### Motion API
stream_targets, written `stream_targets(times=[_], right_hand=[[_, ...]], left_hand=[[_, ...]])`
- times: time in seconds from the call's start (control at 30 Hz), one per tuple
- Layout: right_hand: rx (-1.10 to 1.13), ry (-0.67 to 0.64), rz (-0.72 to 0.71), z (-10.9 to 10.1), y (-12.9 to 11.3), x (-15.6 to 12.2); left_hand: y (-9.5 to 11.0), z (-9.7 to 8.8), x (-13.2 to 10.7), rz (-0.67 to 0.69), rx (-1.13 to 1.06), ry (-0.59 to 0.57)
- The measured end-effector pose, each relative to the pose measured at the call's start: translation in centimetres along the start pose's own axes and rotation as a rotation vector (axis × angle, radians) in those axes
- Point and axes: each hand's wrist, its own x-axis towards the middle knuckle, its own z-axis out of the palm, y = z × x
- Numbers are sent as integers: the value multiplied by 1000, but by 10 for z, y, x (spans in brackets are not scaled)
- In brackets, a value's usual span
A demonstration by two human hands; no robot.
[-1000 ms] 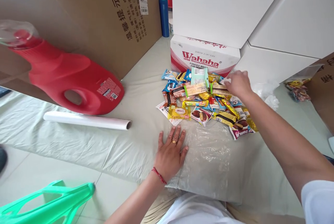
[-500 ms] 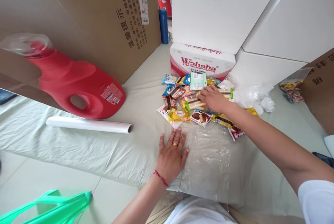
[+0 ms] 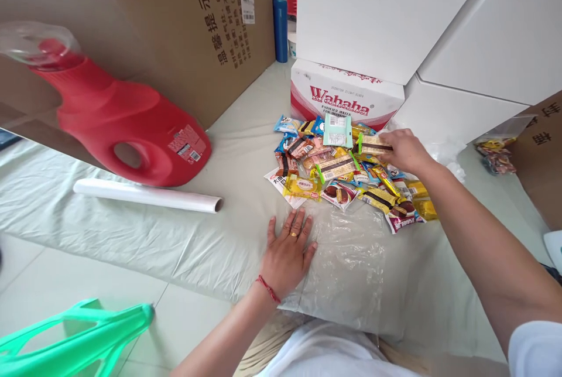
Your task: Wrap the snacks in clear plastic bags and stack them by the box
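Our right hand (image 3: 406,151) has its fingers (image 3: 394,139) closed on one end of a green-edged snack (image 3: 371,144), on the snack pile (image 3: 337,167). Our left hand (image 3: 287,254) lies flat, spread wide, holding nothing, maybe to steady us.

Red lettering spells "Wahaha", with a ® mark, across a white-and-red carton (image 3: 345,93); "PURIFIED WATER" runs beneath, above a partly covered line beginning "FOR". At left, a large cardboard box (image 3: 171,31) carries the sideways black heading "温馨提示" and smaller Chinese lines, among them "电磁炉". A white packet (image 3: 276,180) shows "大面". Print on the red bottle's (image 3: 132,116) sticker (image 3: 189,144) is too small to read.
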Motion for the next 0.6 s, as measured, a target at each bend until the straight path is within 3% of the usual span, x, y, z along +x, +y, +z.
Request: stream_targets(times=[0.1,0.2,0.27,0.43,0.6], right_hand=[[141,102,-120,-6,-26,-3],[155,13,-333,-1,-64,1],[97,-75,-402,8,-83,5],[4,-134,-387,26,-96,9],[-57,-92,-301,10,-91,-9]], left_hand=[[0,0,0,1,-2,7],[0,0,1,4,11,9],[1,0,1,10,24,8],[2,-1,0,-3,-6,-5],[1,-2,-1,-18,-32,-8]])
